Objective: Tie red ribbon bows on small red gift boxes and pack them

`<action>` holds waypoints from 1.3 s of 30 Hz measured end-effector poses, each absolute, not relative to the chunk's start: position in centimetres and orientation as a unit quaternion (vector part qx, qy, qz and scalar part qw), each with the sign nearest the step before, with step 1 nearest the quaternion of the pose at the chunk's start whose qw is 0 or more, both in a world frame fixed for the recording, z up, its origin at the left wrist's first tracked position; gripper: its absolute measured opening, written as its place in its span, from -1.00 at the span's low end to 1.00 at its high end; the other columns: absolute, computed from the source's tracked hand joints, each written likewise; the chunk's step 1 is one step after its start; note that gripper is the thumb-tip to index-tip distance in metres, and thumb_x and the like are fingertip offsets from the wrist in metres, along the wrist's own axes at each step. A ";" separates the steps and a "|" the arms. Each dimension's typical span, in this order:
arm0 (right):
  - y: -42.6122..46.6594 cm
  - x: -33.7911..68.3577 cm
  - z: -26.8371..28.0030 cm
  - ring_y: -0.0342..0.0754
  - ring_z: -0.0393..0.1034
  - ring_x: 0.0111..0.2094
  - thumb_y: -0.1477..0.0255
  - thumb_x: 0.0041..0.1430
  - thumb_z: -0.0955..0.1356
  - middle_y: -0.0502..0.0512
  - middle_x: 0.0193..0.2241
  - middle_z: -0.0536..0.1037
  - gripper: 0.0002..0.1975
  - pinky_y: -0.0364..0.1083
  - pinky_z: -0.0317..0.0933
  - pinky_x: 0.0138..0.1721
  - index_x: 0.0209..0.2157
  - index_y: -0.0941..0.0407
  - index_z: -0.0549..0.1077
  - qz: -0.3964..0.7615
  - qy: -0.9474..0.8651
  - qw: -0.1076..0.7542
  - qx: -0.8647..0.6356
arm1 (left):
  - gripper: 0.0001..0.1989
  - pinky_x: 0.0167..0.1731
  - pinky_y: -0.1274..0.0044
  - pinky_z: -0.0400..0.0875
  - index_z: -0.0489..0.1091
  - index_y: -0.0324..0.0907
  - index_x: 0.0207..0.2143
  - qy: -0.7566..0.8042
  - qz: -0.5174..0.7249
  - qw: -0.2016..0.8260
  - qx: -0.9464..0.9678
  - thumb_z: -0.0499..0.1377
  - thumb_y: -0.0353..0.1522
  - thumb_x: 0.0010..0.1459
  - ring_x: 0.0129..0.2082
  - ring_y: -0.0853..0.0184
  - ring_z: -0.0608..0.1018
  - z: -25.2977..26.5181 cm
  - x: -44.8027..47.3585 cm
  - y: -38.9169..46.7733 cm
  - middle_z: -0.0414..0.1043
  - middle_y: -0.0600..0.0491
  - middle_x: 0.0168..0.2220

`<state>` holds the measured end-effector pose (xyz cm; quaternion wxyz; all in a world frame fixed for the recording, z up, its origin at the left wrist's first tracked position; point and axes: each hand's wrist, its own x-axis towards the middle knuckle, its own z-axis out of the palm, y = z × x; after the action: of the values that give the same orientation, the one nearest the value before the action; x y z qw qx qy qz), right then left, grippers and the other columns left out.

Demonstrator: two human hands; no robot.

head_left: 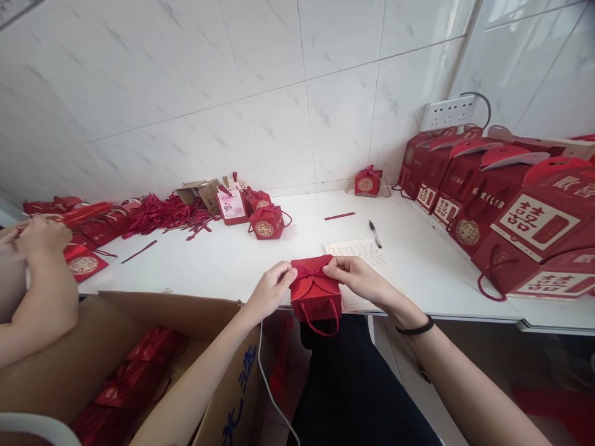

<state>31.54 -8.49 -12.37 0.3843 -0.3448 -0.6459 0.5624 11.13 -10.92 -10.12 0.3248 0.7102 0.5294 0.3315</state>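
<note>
A small red gift box with a twisted rope handle is held over the table's front edge, above my lap. Across its folded top runs a dark red ribbon. My left hand pinches the ribbon's left end at the box's left edge. On the other side my right hand pinches the right end between thumb and fingers. An open notebook with handwriting lies partly behind my right hand, and a black pen rests just beyond it.
Large red boxes are stacked at the right. Small red boxes, a ribbon heap and a loose ribbon strip lie on the white table. A carton holding red items stands lower left. Another person's hands work at far left.
</note>
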 end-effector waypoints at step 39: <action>-14.7 29.7 -14.6 0.07 0.29 -0.15 0.33 0.14 0.34 0.26 -0.12 0.30 -0.70 0.05 0.30 -0.20 -0.11 0.13 0.29 0.126 -0.772 0.502 -0.369 | -0.56 0.11 0.38 0.14 0.21 -0.11 0.03 0.500 0.346 0.349 0.713 0.04 -0.13 0.14 0.14 0.21 0.26 -10.9 8.2 -10.2 0.22 -0.04 0.12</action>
<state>29.73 -14.73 -14.62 0.5017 -0.3689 -0.7722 0.1262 8.19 -10.18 -10.94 0.3488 0.7131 0.5002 0.3458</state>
